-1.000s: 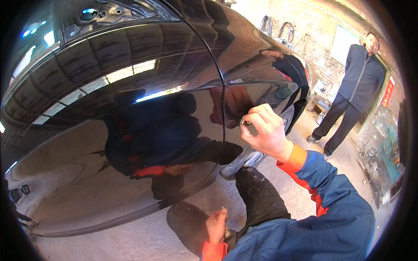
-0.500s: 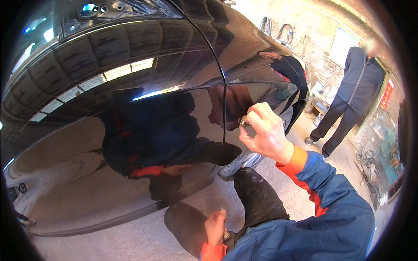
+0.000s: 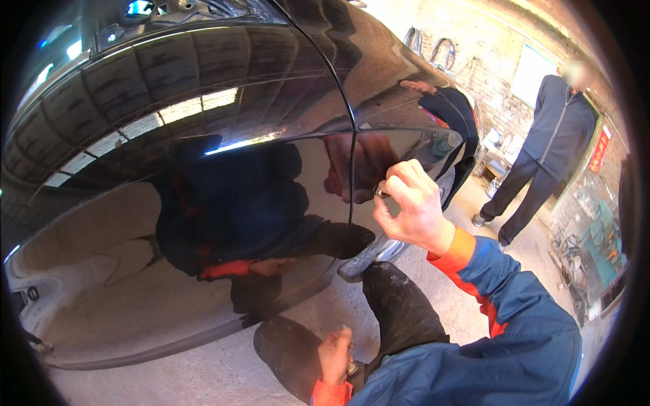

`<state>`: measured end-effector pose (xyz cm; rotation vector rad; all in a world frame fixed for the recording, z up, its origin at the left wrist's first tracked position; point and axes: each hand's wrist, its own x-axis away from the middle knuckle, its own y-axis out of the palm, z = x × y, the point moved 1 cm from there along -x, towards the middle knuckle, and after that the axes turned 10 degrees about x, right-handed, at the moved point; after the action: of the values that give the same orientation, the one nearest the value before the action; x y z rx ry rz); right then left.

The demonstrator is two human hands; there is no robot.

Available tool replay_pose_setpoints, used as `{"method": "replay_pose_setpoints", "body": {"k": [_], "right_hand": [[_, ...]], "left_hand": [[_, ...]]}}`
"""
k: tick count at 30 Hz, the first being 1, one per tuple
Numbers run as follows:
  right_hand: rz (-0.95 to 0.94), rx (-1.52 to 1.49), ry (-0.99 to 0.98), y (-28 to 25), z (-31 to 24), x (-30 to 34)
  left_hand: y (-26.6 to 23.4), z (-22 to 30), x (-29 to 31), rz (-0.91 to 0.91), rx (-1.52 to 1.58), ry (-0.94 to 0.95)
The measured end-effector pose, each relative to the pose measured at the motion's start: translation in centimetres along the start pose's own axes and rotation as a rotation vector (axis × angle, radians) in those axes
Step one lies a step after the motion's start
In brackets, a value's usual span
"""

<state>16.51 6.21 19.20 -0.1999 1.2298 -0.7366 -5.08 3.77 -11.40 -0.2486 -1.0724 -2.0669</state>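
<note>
A glossy black car [image 3: 88, 223] fills the left and middle of the view, its panels mirroring the surroundings. My right hand [image 3: 420, 210] is closed in a pinch at the car's side, just right of the upright panel seam. Between its fingertips is a small shiny metal piece [image 3: 378, 192], held against or very close to the black paint; the fingers hide most of it. Low in the view, near my knees, my left hand [image 3: 333, 356] is closed round a small object with a brass-coloured end [image 3: 352, 367]. Its kind cannot be made out.
My bent legs [image 3: 399, 304] are close beside the car, by a wheel [image 3: 389, 250]. A person [image 3: 562, 128] in dark clothes stands at the right, near a brick wall [image 3: 491, 74]. Glass sheets and scraps [image 3: 596, 237] lean at the far right.
The view has shifted very slightly against the car. Both hands keep nearly the same places and grips.
</note>
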Motion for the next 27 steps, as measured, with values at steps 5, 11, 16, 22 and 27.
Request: {"method": "replay_pose_setpoints", "body": {"k": [5, 11, 16, 22, 27], "right_hand": [[-0.009, -0.011, 0.007, -0.2, 0.1, -0.2], [0.003, 0.002, -0.005, 0.4, 0.0, -0.5], [-0.032, 0.000, 0.013, 0.7, 0.2, 0.1], [0.125, -0.132, 0.214, -0.7, 2.8, 3.0], [0.030, -0.157, 0.102, -0.7, 3.6, 3.8]], "left_hand": [[0.1, -0.1, -0.1, -0.004, 0.002, -0.015], [-0.1, -0.4, -0.2, -0.006, 0.010, -0.022], [-0.3, -0.6, -0.2, -0.024, 0.012, 0.000], [-0.2, -0.5, -0.2, 0.008, -0.025, -0.019], [-0.4, -0.6, 0.0, 0.008, -0.074, -0.025]]}}
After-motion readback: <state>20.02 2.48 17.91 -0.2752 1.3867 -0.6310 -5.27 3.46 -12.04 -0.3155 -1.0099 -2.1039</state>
